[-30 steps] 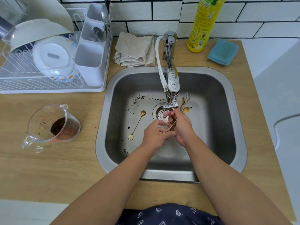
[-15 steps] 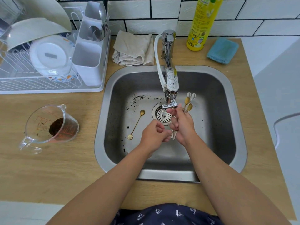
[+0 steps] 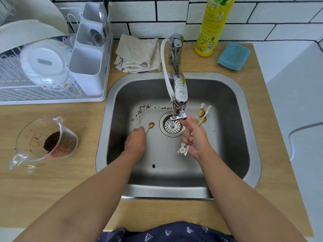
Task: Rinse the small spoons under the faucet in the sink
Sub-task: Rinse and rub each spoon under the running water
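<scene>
Centre frame, in the sink (image 3: 232, 95): right hand (image 3: 196, 137) grips a bundle (image 3: 202, 114) of light, stiff, likely slippery spoons mid-handle; left hand's (image 3: 135, 143) fingers curl at the lone spoon's (image 3: 150, 126) thin handle, grip unclear.

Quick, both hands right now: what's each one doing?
Left hand: reaching onto the gold spoon on the sink floor; grip cannot be told.
Right hand: closed on the bunch of small spoons.

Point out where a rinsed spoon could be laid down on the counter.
Bare wood lies between the measuring cup and the sink rim, and along the front edge. A strip between the yellow bottle and blue sponge is tight. Back left is crowded by the dish rack and folded cloth.
</scene>
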Demonstrator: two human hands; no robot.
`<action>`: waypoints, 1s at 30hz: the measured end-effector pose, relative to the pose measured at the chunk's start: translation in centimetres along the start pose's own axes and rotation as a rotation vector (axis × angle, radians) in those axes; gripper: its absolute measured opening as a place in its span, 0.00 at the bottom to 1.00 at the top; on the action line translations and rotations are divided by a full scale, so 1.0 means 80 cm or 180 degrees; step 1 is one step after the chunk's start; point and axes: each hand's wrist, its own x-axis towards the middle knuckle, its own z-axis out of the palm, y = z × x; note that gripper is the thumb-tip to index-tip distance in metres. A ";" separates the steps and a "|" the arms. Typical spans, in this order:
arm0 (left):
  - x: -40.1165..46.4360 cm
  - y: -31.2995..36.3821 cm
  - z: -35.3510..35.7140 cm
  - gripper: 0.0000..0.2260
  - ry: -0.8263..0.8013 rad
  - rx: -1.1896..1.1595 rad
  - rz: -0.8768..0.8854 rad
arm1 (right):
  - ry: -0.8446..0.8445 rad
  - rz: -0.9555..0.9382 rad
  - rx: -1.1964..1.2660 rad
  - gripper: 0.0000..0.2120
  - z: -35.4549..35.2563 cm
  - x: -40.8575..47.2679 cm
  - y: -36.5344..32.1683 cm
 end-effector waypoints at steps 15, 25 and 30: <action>-0.054 0.052 -0.008 0.04 -0.0988 -0.3784 -0.0081 | 0.0061 0.0203 -0.0812 0.12 0.006 0.000 0.012; -0.064 0.055 -0.016 0.04 -0.1125 -0.3776 0.0019 | 0.0050 -0.0450 -0.1671 0.03 0.013 -0.001 0.022; -0.064 0.057 -0.019 0.05 -0.1017 -0.3758 -0.0010 | 0.0029 -0.0515 -0.1859 0.07 0.010 0.002 0.022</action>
